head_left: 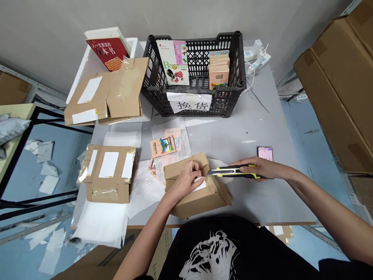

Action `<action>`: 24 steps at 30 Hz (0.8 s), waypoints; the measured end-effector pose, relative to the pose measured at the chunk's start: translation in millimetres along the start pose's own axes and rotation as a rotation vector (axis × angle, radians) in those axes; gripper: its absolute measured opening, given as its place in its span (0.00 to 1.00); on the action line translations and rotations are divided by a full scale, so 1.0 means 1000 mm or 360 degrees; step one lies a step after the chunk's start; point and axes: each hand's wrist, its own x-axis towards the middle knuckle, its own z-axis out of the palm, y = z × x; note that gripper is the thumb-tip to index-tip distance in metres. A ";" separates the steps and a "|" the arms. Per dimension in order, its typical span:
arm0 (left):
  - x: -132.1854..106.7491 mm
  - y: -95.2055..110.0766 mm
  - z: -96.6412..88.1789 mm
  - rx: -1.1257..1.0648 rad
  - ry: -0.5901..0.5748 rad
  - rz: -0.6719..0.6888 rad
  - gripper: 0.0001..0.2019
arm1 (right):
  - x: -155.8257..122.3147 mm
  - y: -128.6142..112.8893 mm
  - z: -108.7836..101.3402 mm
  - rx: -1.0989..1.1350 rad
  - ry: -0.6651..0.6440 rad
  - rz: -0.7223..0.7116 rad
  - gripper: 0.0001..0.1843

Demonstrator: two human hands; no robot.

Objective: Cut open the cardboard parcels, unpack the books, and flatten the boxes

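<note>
A small cardboard box [198, 204] sits at the table's front edge, its top flaps partly raised. My left hand [186, 179] rests on top of it with curled fingers gripping the flap's edge beside a white label. In my right hand [256, 167] is a yellow and black utility knife [233, 171], its blade pointing left. The blade tip reaches the box's right end, close to my left fingers; whether it cuts into the tape cannot be seen. Small orange booklets [163, 146] and foam wrap [186, 134] lie just behind the box.
A black plastic crate [201, 103] with books stands at the back. Left of it, flattened cardboard [125, 89] covers a white foam bin [134, 48]. An opened carton [109, 186] lies at left on white foam sheets [101, 221]. A phone [265, 153] lies behind my right hand.
</note>
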 end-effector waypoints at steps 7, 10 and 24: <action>-0.005 -0.004 0.007 0.0111 0.0121 0.0005 0.16 | 0.001 0.003 -0.002 0.0022 -0.0077 0.0032 0.30; -0.006 -0.003 0.009 0.0134 0.0158 0.0000 0.16 | 0.007 0.004 0.000 0.0000 -0.0057 0.0027 0.30; -0.006 -0.007 0.007 0.0174 -0.0060 -0.0080 0.23 | 0.013 0.005 0.004 0.0006 -0.0047 0.0067 0.30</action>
